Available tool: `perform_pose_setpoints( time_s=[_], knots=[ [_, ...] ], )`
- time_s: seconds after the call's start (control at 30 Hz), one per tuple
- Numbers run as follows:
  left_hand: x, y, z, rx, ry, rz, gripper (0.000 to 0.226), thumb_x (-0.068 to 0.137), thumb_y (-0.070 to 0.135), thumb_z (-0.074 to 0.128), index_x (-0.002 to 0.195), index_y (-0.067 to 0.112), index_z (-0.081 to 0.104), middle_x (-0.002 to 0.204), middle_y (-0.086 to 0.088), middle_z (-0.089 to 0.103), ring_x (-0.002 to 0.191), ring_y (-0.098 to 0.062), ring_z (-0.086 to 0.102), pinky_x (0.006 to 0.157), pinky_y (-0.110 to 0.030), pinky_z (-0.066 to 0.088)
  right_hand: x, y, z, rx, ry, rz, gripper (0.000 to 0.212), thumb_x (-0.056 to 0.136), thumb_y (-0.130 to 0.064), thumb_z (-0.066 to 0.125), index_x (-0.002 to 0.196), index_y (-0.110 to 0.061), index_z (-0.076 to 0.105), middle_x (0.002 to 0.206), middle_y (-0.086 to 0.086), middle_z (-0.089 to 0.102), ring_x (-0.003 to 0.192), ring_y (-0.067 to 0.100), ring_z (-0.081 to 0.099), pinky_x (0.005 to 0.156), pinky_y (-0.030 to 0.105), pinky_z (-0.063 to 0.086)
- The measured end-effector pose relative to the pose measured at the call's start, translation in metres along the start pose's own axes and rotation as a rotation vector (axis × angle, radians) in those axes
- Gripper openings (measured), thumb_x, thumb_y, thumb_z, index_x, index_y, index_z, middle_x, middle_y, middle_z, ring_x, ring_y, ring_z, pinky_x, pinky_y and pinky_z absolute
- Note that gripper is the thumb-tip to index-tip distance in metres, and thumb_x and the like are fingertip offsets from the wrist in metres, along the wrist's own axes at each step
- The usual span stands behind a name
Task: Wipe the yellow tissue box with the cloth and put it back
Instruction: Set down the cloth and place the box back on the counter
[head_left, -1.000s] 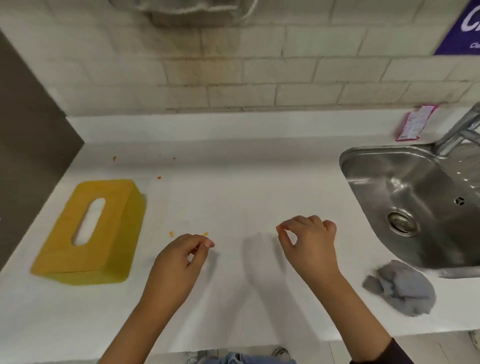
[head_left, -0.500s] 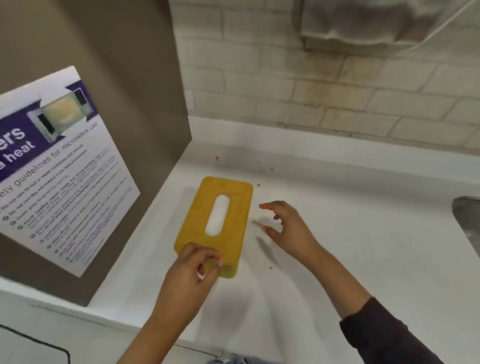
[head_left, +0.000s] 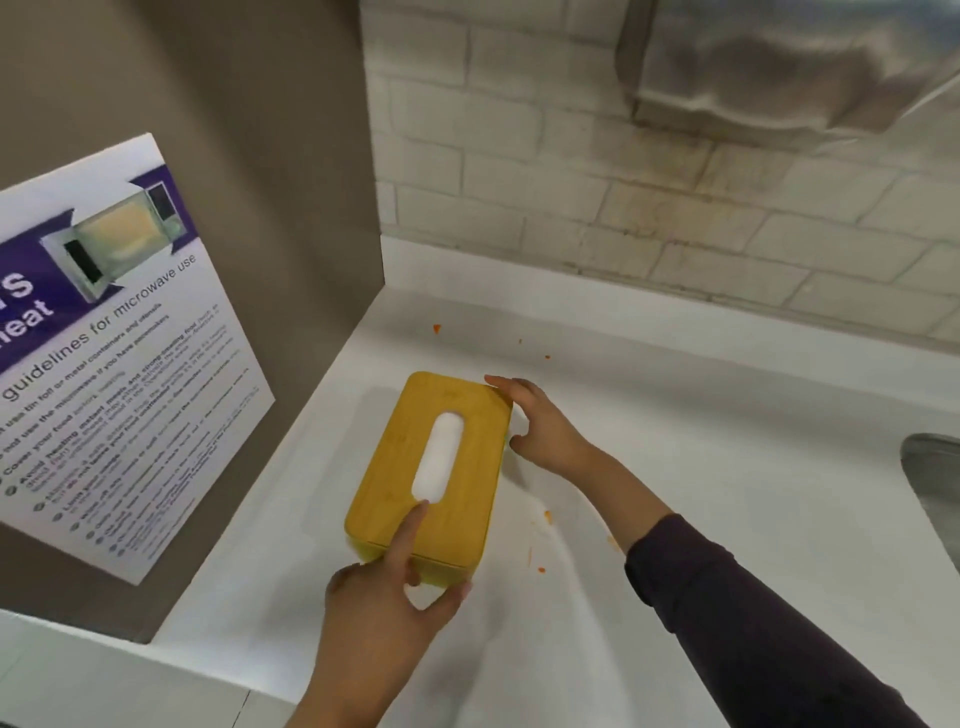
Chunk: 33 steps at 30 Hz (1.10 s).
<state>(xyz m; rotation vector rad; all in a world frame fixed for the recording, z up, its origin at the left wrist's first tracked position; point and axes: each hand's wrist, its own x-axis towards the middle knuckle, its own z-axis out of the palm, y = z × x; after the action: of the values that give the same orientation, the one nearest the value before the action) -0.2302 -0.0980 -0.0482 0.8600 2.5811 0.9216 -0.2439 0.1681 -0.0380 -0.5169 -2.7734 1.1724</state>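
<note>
Nearest to me, the left hand (head_left: 387, 597) grips the near short end of the yellow tissue box (head_left: 434, 475): its forefinger lies stretched along the lid, the tip just short of the slot, while the thumb reaches under the near right corner, so the end of the box sits pinched between them. The box rests on the white counter (head_left: 675, 493), and whether its near end is raised off the surface I cannot tell. Its long axis runs away from this hand toward the wall, leaning a little to the right, with the long oval slot (head_left: 439, 457) facing up and white tissue showing through it.

Beyond the left hand, the right hand (head_left: 540, 426), in a dark sleeve (head_left: 737, 613), is half open against the far right corner of the box, fingertips on the top edge and thumb curled by the side wall, holding nothing else. Orange crumbs (head_left: 547, 514) are scattered on the counter beside this wrist and farther out past its fingers.

To the left of both hands stands a brown panel with a microwave guidelines poster (head_left: 119, 353). Right of the right arm the edge of a steel sink (head_left: 935, 483) shows. Farthest off are the pale brick wall (head_left: 623, 197) and a metal dispenser (head_left: 779, 67) mounted on it.
</note>
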Motion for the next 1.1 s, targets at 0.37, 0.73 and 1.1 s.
perform_pose_setpoints(
  time_s=[0.37,0.73,1.1],
  knots=[
    [0.013,0.005,0.011,-0.145,0.005,-0.255,0.120,0.069,0.053,0.071,0.129,0.053,-0.034,0.136,-0.017,0.034,0.122,-0.039,0.045,0.098,-0.043,0.045,-0.005,-0.016,0.022,0.276,0.146,0.065,0.061,0.073,-0.002,0.068,0.130,-0.011,0.046,0.114,0.003,0.048,0.103,0.020,0.052,0.088,0.024,0.046],
    [0.108,0.050,0.008,-0.162,0.133,0.170,0.090,0.081,0.029,0.069,0.145,0.041,0.008,0.132,-0.016,0.050,0.116,-0.032,0.054,0.093,-0.039,0.048,-0.023,0.012,-0.059,0.413,0.508,0.123,0.063,0.068,0.002,0.070,0.123,-0.011,0.041,0.101,-0.018,0.048,0.088,-0.005,0.052,0.070,0.004,0.043],
    [0.259,0.143,0.095,-0.171,-0.243,0.360,0.084,0.085,0.021,0.066,0.142,0.037,0.006,0.136,-0.019,0.051,0.119,-0.032,0.054,0.096,-0.029,0.045,-0.040,0.099,-0.147,0.480,0.824,0.351,0.048,0.071,0.010,0.061,0.104,-0.018,0.038,0.087,-0.014,0.046,0.073,0.000,0.051,0.048,0.000,0.041]
  ],
)
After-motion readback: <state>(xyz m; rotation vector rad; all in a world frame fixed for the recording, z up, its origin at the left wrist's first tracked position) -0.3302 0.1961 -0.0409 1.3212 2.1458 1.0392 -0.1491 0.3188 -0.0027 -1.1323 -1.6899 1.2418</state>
